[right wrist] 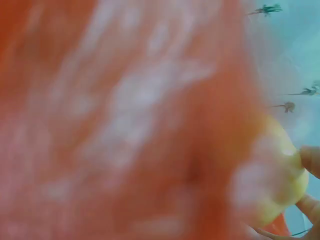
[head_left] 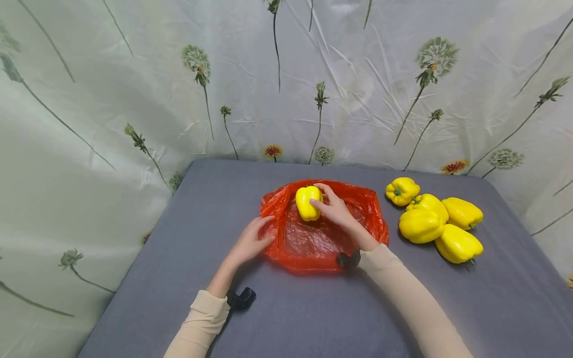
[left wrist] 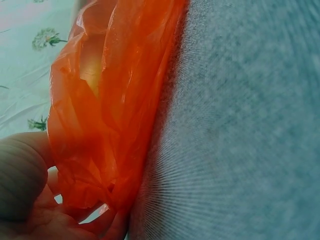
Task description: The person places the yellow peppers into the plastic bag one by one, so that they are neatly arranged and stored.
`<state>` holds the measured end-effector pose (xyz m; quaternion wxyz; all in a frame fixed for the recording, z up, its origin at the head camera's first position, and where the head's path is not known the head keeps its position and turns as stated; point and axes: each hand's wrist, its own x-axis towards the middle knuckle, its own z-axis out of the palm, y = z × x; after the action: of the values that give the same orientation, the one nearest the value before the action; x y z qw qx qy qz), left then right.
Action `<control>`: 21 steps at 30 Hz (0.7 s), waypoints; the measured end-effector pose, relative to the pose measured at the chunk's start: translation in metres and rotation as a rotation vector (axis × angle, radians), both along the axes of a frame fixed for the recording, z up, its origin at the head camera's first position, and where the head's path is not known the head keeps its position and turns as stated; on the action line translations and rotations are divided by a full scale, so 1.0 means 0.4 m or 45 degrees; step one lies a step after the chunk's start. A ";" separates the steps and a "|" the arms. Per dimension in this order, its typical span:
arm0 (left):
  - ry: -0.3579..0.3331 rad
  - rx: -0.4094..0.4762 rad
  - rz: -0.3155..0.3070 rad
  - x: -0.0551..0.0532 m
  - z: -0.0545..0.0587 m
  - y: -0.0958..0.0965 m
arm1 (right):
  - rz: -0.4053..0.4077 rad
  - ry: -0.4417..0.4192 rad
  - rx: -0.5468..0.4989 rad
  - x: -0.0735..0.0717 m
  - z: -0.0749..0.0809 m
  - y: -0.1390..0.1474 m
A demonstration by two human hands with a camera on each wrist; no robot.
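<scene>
A yellow bell pepper (head_left: 308,204) is upright over the far left part of an opened red plastic bag (head_left: 309,263). My right hand (head_left: 333,209) grips the pepper from its right side, thumb toward me and fingers behind it. In the right wrist view the pepper (right wrist: 287,185) shows at the lower right, between fingertips, while blurred red plastic fills most of the picture. At the bag's left side, my left hand (head_left: 250,241) holds the crumpled edge. The left wrist view shows its thumb and fingers around the bag (left wrist: 105,145), with a yellow patch showing through the film.
Several more yellow bell peppers (head_left: 421,226) lie grouped to the right of the bag. All stand on a grey cloth-covered table (head_left: 304,318). A pale curtain with dandelion print (head_left: 268,124) hangs behind the table and along its left side.
</scene>
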<state>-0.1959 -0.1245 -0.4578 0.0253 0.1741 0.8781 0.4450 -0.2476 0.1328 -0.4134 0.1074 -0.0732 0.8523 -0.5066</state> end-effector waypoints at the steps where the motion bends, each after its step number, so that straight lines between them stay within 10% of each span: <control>1: 0.000 -0.001 0.001 0.000 0.000 0.000 | -0.019 0.018 0.006 -0.002 -0.004 -0.003; 21: 0.020 -0.013 0.011 0.005 0.004 0.007 | 0.001 0.192 0.008 -0.012 -0.041 -0.018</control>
<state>-0.1940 -0.1218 -0.4562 0.0175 0.1736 0.8813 0.4391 -0.2524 0.1255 -0.4298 0.0434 -0.1113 0.8594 -0.4971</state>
